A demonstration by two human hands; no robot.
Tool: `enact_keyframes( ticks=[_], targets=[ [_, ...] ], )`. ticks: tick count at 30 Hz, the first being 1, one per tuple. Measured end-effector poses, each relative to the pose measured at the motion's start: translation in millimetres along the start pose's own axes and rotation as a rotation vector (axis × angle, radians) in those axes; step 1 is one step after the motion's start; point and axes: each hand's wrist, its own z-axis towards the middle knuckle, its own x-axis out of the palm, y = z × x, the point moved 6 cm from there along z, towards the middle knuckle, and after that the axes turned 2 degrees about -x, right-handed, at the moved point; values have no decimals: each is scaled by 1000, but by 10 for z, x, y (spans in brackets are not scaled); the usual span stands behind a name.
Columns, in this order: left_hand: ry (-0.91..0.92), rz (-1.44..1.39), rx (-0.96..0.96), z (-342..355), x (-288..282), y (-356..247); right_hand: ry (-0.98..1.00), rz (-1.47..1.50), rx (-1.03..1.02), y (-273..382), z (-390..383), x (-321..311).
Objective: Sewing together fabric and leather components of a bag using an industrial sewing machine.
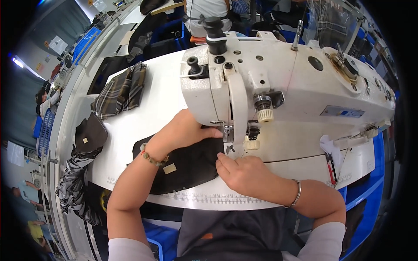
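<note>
The machine (300,82) hid most fingers of the left hand (186,127); the right hand (244,175) curled beside the cloth (196,163) — whether either gripped, I couldn't tell.

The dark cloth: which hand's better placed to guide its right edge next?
Probably the right hand: its fingertips are at the right edge of the dark cloth. The left hand is farther left, its thumb by the presser foot.

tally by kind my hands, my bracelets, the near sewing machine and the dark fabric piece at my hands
2 hands: left hand, right hand
2 bracelets: beaded bracelet, metal bracelet
1 sewing machine
1 dark fabric piece
Total: 6
</note>
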Motion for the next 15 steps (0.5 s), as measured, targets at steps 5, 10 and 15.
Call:
enact_keyframes(
  ticks=[5,10,15],
  targets=[
    [179,187,-124,-19,111,-87,-24,-41,-32,-2,1,-15],
    [43,326,160,-3,39,-250,-18,-45,-14,-49,10,-11],
    [-15,422,252,11,83,-146,100,-113,72,-128,-1,11]
  ],
)
